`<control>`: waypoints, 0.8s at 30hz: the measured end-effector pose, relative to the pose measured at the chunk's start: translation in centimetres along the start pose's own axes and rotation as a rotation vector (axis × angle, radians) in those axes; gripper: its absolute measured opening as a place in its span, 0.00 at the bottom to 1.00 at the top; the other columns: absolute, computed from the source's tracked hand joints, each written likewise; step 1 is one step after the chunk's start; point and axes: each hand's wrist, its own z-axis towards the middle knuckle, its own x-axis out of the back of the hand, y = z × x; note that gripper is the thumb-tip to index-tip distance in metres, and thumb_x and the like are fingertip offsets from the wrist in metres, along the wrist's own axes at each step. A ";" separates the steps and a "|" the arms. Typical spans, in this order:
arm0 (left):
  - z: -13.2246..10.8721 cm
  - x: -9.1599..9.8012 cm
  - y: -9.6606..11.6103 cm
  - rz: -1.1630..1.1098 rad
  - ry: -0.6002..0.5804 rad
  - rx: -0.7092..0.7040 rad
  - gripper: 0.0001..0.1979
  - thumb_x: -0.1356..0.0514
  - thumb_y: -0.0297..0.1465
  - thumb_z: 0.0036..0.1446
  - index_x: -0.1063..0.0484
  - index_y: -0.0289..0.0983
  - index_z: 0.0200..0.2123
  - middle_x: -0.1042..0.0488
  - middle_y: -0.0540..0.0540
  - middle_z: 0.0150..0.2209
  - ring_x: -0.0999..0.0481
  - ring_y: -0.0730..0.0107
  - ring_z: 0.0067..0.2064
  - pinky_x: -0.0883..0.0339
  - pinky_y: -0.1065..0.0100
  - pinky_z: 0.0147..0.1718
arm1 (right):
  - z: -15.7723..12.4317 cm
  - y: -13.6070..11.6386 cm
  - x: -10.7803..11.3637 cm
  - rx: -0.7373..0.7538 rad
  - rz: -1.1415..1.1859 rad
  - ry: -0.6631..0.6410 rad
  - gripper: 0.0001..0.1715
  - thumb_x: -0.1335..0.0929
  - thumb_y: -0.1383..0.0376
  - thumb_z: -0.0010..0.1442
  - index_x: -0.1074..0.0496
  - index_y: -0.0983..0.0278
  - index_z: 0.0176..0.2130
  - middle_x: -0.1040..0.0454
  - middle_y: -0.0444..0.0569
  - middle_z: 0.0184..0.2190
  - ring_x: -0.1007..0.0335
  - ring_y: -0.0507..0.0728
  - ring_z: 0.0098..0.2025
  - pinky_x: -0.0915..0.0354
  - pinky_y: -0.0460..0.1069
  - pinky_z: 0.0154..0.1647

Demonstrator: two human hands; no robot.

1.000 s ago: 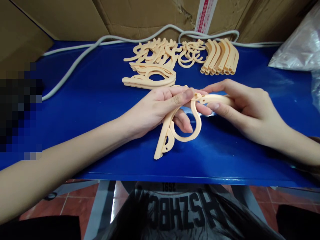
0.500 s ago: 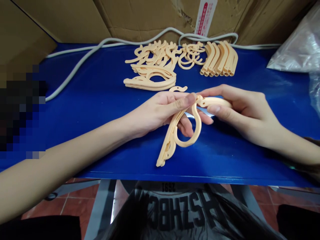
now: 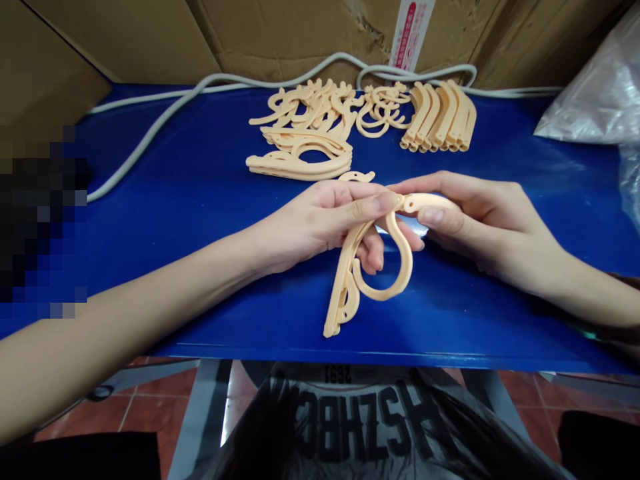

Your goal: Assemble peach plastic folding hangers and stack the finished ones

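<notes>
Hanger point(image 3: 341, 280) aslant nearward, tight in left hand point(image 3: 330, 217); bar point(image 3: 429, 202) crosswise, tight in right hand point(image 3: 493, 223)

Cream arm point(image 3: 341, 279) slanting down, round hook point(image 3: 406, 257) beside it, second arm point(image 3: 429, 202) nearly level, perhaps joined

A glossy blue desk point(image 3: 165, 223) spreads across the middle, backed at 12 o'clock by brown cardboard point(image 3: 290, 40) that bears a white label with red print point(image 3: 409, 37) at 1 o'clock, with more cardboard point(image 3: 55, 57) at 10 o'clock. Along the rear of the desk a white cable point(image 3: 170, 113) snakes from between 9 and 10 o'clock, loops at 1 and trails toward a clear plastic bag point(image 3: 590, 100) at 2. Reddish floor tiles point(image 3: 117, 410) show below at 8 and 4 o'clock, beside grey desk legs point(image 3: 193, 417).
</notes>
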 end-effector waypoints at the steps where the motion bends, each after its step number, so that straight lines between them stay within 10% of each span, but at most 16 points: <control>1: 0.0 -0.1 -0.1 -0.021 -0.003 -0.003 0.23 0.22 0.49 0.67 0.17 0.34 0.35 0.17 0.51 0.27 0.18 0.77 0.26 0.20 0.79 0.30 | 0.0 0.0 0.0 0.012 -0.027 0.003 0.25 0.26 0.44 0.75 0.14 0.55 0.60 0.11 0.46 0.51 0.15 0.60 0.53 0.23 0.54 0.56; 16: -0.4 -1.0 0.0 0.218 0.176 0.022 0.20 0.25 0.46 0.72 0.23 0.35 0.38 0.18 0.52 0.26 0.14 0.72 0.27 0.22 0.80 0.26 | 0.4 0.2 -0.5 0.046 -0.214 -0.015 0.34 0.30 0.37 0.76 0.12 0.58 0.59 0.10 0.49 0.50 0.14 0.63 0.51 0.22 0.54 0.56; 24: -0.5 -2.0 -0.1 0.220 0.224 0.018 0.10 0.31 0.36 0.77 0.19 0.33 0.49 0.11 0.47 0.41 0.13 0.75 0.28 0.20 0.80 0.26 | 0.5 0.0 -0.6 -0.013 -0.165 -0.048 0.33 0.30 0.38 0.77 0.14 0.58 0.61 0.10 0.50 0.49 0.15 0.66 0.54 0.22 0.58 0.58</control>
